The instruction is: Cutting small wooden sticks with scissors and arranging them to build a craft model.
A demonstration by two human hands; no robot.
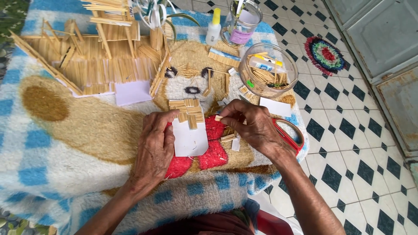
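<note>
From the head camera I look down on a small table draped in a fluffy blue-and-white blanket [52, 169] with a bear picture on it. My left hand [154, 146] lies flat near the front edge of the table, fingers spread and loose, pressing on the left side of a white paper card [190, 140] at the table's middle. Short wooden sticks [188, 109] are laid side by side in rows across the card's top end. My right hand [254, 126] is just to the right of the card, its thumb and fingertips pinched on a short stick piece [218, 118] (it is tiny, only its pale end shows). That piece is close to the card's upper right corner; I cannot tell whether it touches the rows.

Red-handled scissors [291, 132] lie at the right edge, partly under my right wrist. Towards the back right corner stands a clear round bowl [268, 69] with sticks and a glue tube inside. Behind it are a small white glue bottle [213, 27] and a clear jar [243, 19]. The back left corner holds a large stick-built panel model [91, 56].
</note>
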